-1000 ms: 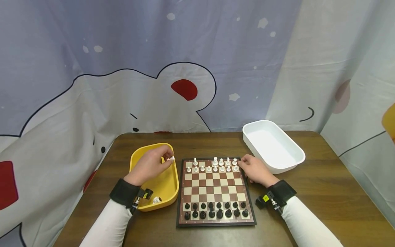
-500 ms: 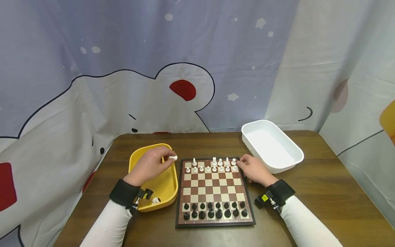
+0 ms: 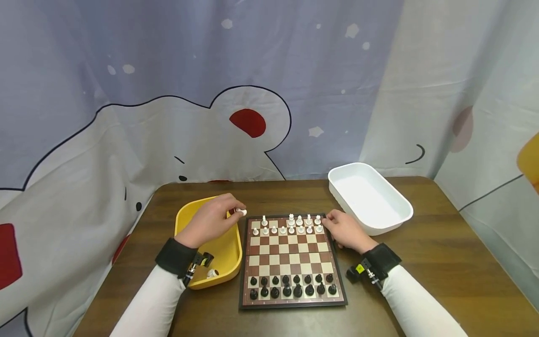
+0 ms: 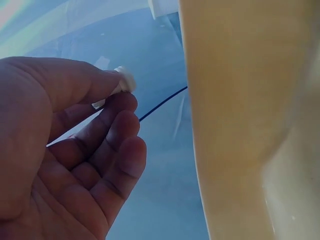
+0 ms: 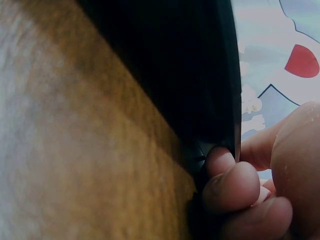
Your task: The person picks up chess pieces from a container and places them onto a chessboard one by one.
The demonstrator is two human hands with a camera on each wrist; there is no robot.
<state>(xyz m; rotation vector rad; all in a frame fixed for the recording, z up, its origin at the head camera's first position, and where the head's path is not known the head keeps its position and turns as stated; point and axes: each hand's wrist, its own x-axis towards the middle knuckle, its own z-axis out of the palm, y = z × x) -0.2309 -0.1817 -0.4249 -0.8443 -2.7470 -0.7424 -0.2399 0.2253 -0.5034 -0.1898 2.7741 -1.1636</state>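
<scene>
My left hand [image 3: 212, 221] pinches a small white chess piece [image 4: 127, 80] between thumb and fingertips, above the far right rim of the yellow bin [image 3: 230, 250]. Which kind of piece it is, the fingers hide. At the far right corner of the chessboard [image 3: 283, 260], my right hand [image 3: 347, 230] grips the edge, thumb on the upper side and fingers [image 5: 232, 187] curled against the side. White pieces [image 3: 291, 220] stand in two rows along the board's far side, with a gap in the rearmost row. Black pieces [image 3: 297, 291] fill two rows on the near side.
Inside the yellow bin, near its front, lies another white piece [image 3: 212, 273]. A white tray [image 3: 370, 199] stands behind my right hand. The wooden table [image 3: 455, 262] ends at a printed curtain [image 3: 189, 56] behind.
The left hand has moved right and slightly away with the white chess piece, from over the yellow bin towards the board's far left corner. My right hand stays at the board's edge.
</scene>
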